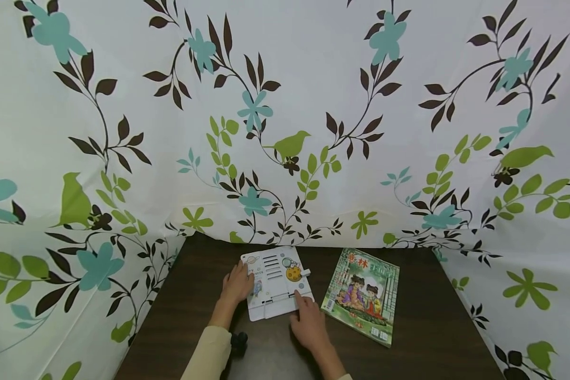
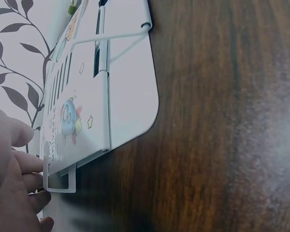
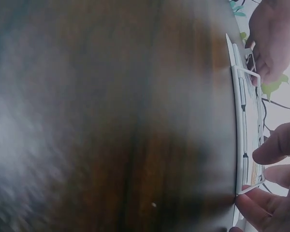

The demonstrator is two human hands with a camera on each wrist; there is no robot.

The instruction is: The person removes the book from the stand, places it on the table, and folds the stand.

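A white book stand (image 1: 272,274) with cartoon space prints and slots lies nearly flat on the table, with a wire page holder across its lower ledge. My left hand (image 1: 237,282) grips its left edge. In the left wrist view the fingers (image 2: 31,181) are beside a small white bracket (image 2: 63,189) at that edge, and their tips are partly hidden. My right hand (image 1: 310,320) holds the stand's lower right corner. From the right wrist, its thumb (image 3: 275,145) shows over the wire holder (image 3: 260,121) and other fingers at the edge.
A green magazine (image 1: 363,295) with two illustrated children lies to the right of the stand. A small black object (image 1: 239,342) is by the left forearm. The dark wooden table (image 1: 432,316) ends at a patterned cloth (image 1: 313,105) behind and at both sides.
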